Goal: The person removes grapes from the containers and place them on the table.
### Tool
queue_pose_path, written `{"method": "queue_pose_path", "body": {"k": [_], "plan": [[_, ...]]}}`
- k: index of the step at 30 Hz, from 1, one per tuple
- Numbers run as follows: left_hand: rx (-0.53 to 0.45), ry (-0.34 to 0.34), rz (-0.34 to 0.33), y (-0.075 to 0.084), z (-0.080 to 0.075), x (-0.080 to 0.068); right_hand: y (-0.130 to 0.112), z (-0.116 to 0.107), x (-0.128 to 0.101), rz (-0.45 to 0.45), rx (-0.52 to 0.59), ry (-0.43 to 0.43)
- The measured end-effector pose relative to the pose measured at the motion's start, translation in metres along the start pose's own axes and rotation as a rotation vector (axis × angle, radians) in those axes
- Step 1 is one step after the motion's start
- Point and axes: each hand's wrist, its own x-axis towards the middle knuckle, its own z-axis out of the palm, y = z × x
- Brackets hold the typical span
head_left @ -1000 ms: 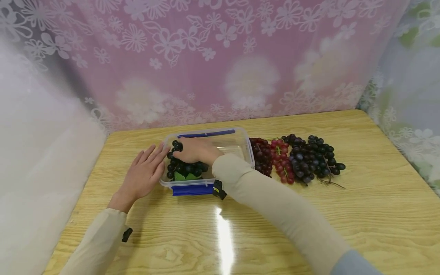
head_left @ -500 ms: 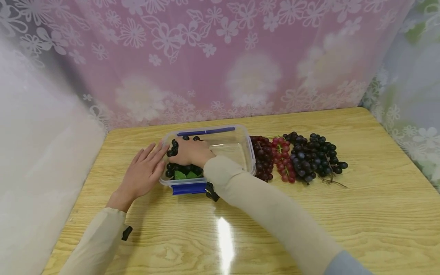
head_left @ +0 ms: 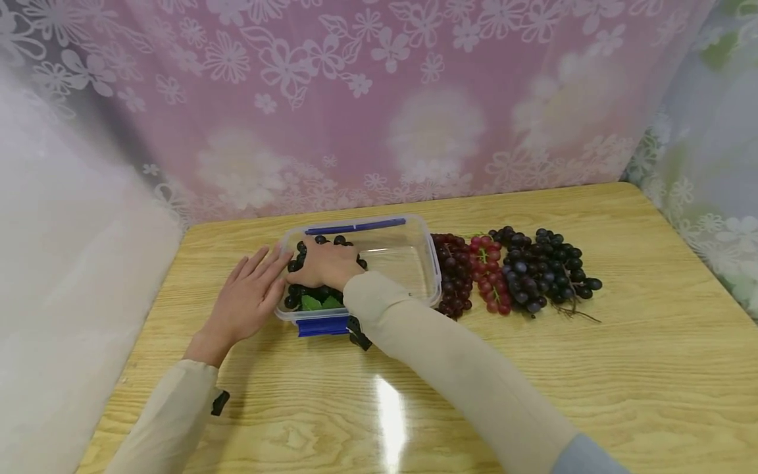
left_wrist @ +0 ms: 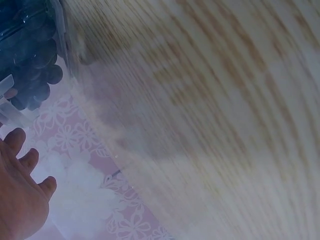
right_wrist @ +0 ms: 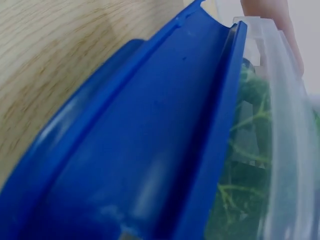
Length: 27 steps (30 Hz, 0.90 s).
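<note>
- My right hand (head_left: 328,264) is lying inside the clear plastic box (head_left: 414,227), with the fingers curled over a bunch of dark grapes (head_left: 314,293) and pressing it down into the left half of the box.
- My left hand (head_left: 249,299) is resting flat on the surface (head_left: 592,368), fingers straight and together, and the fingertips are touching the left wall of the box to keep it in place.
- I am judging that I am settling this first bunch in the box; the right half of the box is looking bare.
- For the next move, I think the right hand must let go, rise over the rim and travel to the bunches outside.
- The grapes are small, round and glossy, and a green leaf (head_left: 310,303) is showing under them at the near wall.
- The box is rectangular with rounded corners and thin transparent walls; it is carrying a smooth blue clip (right_wrist: 150,150) on the near side and another on the far side.
- Just beside the box on the right, a dark red bunch (head_left: 451,273), a bright red bunch (head_left: 488,276) and a blue-black bunch (head_left: 541,270) are lying in a row, touching each other.
- The surface is pale wood grain, shiny; a flowered pink curtain (head_left: 379,99) is hanging behind.
</note>
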Motion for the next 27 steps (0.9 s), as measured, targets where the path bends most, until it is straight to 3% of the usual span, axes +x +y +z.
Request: {"method": "queue_pose_path", "body": {"k": [21, 27], "plan": [[0.020, 0.010, -0.005, 0.002, 0.000, 0.000, 0.016, -0.004, -0.008, -0.095, 0.133, 0.041], [0.018, 0.005, -0.017, 0.005, -0.001, 0.000, 0.025, -0.009, -0.013, -0.164, 0.183, 0.077]]}}
